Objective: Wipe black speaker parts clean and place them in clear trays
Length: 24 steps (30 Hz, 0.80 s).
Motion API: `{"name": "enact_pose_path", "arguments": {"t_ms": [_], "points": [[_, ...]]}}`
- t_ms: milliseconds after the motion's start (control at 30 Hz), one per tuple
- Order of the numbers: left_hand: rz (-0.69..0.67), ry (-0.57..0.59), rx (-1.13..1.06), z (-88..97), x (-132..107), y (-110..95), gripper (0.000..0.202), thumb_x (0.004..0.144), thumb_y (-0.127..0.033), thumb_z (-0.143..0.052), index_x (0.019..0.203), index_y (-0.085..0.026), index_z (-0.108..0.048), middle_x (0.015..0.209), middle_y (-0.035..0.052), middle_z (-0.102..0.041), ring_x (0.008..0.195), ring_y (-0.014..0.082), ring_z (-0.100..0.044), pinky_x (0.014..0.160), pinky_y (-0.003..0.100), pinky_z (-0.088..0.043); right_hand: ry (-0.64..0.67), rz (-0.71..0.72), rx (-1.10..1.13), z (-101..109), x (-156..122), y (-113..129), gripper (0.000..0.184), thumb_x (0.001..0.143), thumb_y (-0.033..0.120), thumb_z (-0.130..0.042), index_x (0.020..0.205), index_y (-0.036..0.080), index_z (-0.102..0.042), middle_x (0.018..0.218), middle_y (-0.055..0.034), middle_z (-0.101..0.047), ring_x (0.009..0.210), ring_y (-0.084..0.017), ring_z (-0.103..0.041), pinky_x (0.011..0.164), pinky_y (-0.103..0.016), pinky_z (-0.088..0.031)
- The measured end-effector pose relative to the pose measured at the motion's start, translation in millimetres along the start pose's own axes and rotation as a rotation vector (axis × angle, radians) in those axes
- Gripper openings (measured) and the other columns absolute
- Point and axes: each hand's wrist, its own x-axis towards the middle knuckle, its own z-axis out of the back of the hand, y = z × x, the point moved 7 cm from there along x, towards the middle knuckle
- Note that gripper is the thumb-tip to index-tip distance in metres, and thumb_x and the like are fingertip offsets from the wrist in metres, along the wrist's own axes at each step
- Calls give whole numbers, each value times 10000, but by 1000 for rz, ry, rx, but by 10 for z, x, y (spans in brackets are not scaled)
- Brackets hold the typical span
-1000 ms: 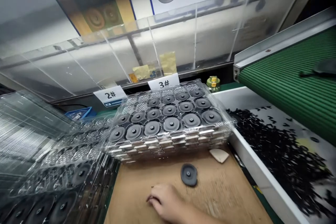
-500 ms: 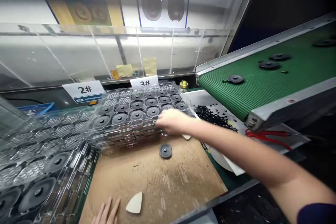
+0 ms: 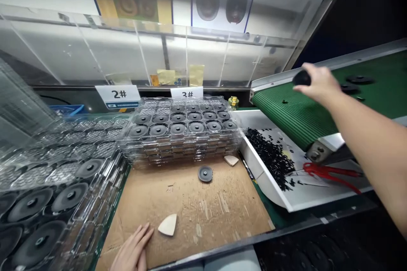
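Observation:
My right hand (image 3: 319,82) is raised over the left end of the green conveyor belt, its thumb and fingers pinching a dark round disc (image 3: 301,78). My left hand (image 3: 133,250) lies flat on the brown cardboard sheet (image 3: 178,207), fingers stretched out, holding nothing. Just right of it rests a cream wedge-shaped pad (image 3: 168,225). A dark disc with a small centre knob (image 3: 205,174) sits alone on the cardboard. Beyond it stands a stack of clear plastic trays (image 3: 178,146), whose front pockets hold similar discs.
Left, another stack of clear trays (image 3: 95,197) holds larger-looking discs. A white tray (image 3: 267,186) contains small black pieces (image 3: 270,156) and red-handled pliers (image 3: 330,171). More discs (image 3: 360,79) lie on the green conveyor belt (image 3: 286,112). A second cream pad (image 3: 231,160) lies near the trays.
My right hand has moved from the front row of the clear trays rightward to the conveyor and now grips a disc there. My left hand stays on the cardboard. The view has shifted.

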Motion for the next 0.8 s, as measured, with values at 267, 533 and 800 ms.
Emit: {"name": "enact_pose_path", "arguments": {"t_ms": [267, 533, 800], "points": [[789, -1, -557, 275, 194, -228, 354, 861, -391, -472, 1050, -179, -683, 1106, 104, -726, 1029, 263, -675, 891, 414, -555, 662, 310, 632, -413, -1505, 1196, 714, 552, 608, -736, 1156, 239, -644, 1128, -138, -659, 810, -218, -690, 706, -413, -505], [-391, 67, -584, 454, 330, -1746, 633, 843, -315, -599, 1419, -335, -336, 1135, 91, -714, 1136, 250, -616, 1008, 441, -455, 1692, -106, 1312, -1353, -3881, 1605, 747, 547, 734, -689, 1099, 230, -685, 1079, -113, -687, 1046, -307, -627, 930, -473, -452], [-438, 203, -347, 420, 425, -1705, 425, 882, -160, -506, 1305, -204, -508, 1119, 127, -715, 1123, 263, -619, 954, 419, -490, 1496, -261, 1228, -1560, -4488, 1504, 768, 789, 798, -243, 1155, 271, -667, 987, -136, -699, 992, -298, -662, 827, -444, -520]]}}
